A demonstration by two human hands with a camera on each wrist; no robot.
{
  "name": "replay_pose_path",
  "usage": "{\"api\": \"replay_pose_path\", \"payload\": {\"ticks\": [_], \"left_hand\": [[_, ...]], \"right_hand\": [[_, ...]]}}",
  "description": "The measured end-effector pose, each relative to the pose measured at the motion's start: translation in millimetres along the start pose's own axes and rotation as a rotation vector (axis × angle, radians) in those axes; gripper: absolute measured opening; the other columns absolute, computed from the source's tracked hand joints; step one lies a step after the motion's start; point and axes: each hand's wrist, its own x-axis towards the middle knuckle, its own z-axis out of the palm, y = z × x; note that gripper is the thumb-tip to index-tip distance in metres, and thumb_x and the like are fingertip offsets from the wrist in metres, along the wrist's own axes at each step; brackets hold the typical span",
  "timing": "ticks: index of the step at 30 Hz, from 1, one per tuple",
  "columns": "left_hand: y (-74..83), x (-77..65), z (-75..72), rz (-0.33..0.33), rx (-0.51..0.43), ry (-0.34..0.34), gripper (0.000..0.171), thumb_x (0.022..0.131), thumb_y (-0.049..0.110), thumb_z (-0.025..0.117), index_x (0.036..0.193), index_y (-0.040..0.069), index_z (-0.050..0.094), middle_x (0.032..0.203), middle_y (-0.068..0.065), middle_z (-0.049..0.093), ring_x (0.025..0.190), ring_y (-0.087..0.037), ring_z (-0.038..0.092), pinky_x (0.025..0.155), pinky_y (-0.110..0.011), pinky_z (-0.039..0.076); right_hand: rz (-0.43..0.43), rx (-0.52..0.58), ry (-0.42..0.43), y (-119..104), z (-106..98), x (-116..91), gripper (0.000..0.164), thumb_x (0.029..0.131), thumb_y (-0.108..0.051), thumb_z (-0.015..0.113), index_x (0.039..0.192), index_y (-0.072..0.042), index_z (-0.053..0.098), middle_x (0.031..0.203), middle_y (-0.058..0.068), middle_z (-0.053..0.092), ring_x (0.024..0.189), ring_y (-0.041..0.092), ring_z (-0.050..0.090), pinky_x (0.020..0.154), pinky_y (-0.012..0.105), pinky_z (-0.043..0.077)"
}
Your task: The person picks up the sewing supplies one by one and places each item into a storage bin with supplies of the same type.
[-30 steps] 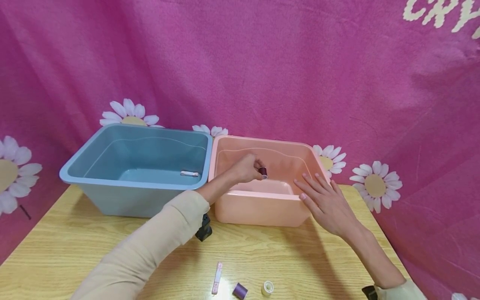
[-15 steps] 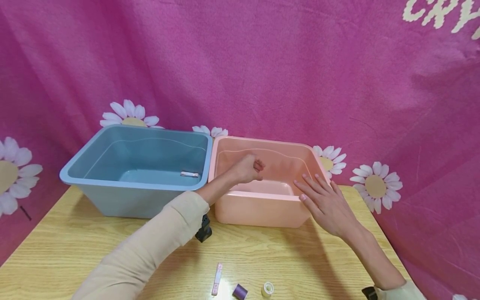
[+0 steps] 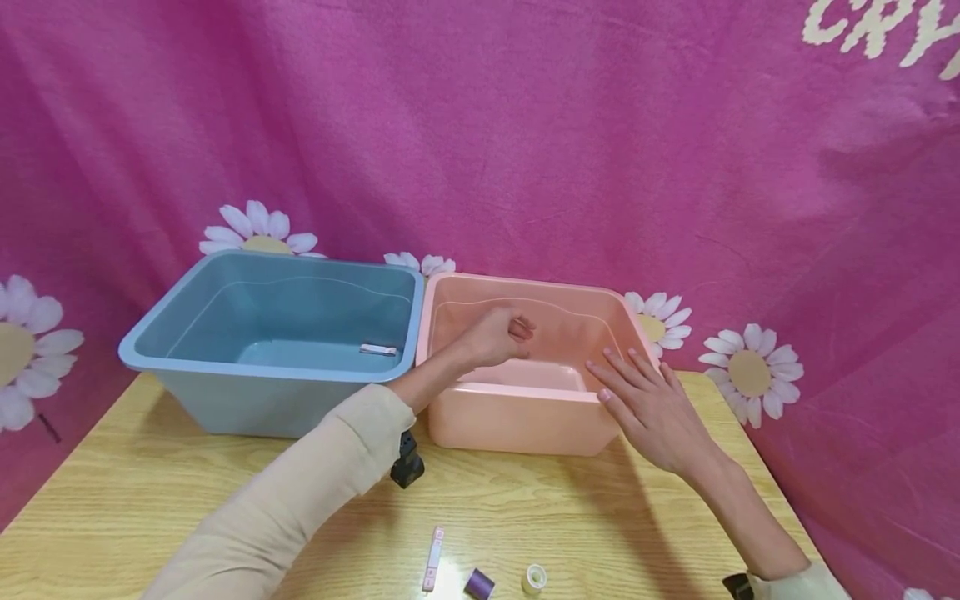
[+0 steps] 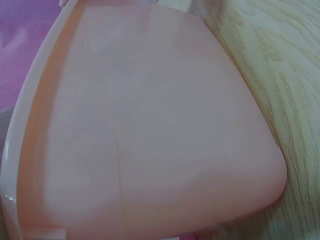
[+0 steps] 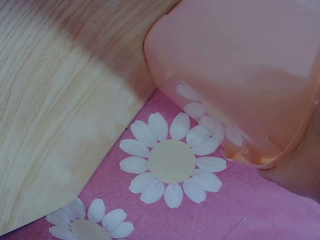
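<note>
Left hand [image 3: 497,338] relaxed, seemingly empty; pink tub [image 3: 517,423] beneath; right hand [image 3: 656,417] spread on rim [image 3: 525,392]. Tub likely light, stiff: hold by rim.

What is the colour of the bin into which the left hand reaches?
The bin is light pink, slightly peach; the head view shows it best.

Cream left sleeve [image 3: 300,496], creased, plain; pale right sleeve [image 3: 804,583] partly visible. Black blocky left wrist device [image 3: 407,468]; black right wrist piece [image 3: 739,586].
</note>
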Motion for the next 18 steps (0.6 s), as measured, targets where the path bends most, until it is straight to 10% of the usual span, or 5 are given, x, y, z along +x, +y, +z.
{"api": "replay_pose_path", "payload": {"ticks": [18], "left_hand": [[26.2,-22.0,-7.2,0.09,-0.047,0.029,0.037,0.088,-0.006,0.071,0.124,-0.007,0.06,0.119,-0.02,0.066,0.112,-0.031,0.063,0.089,-0.025,0.052]], "right_hand": [[0.007,0.0,0.002,-2,-1,0,0.046,0.106,-0.036,0.044,0.148,-0.019,0.051,0.155,0.01,0.041,0.145,0.039,0.025,0.111,0.067,0.015]]}}
